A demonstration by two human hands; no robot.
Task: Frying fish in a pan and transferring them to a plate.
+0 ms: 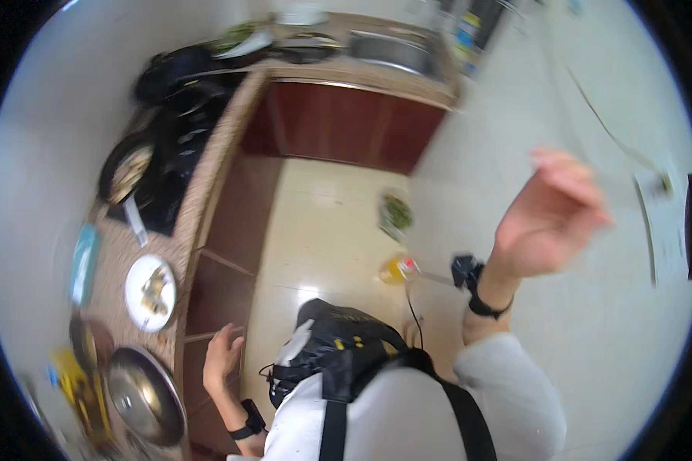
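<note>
My left hand (pixel 222 358) hangs beside the counter's front edge, holding nothing, with its fingers a little apart. Nearest to it on the countertop is an oval white plate (pixel 134 294) with pieces of cooked food (pixel 154 290) on it. A round metal lid (pixel 144 395) sits on the counter just behind that hand. My right hand (pixel 553 222) is raised off to the right in front of the pale wall, loosely curled and blurred, with nothing seen in it. Both wrists wear black straps.
On the black stove (pixel 187 155) are a frying pan (pixel 128 170) holding food and a dark wok (pixel 173 72). A metal sink (pixel 392 53) is set in the far counter. A bag of greens (pixel 395 213) and a bottle of yellow liquid (pixel 393 269) stand on the floor by the wall.
</note>
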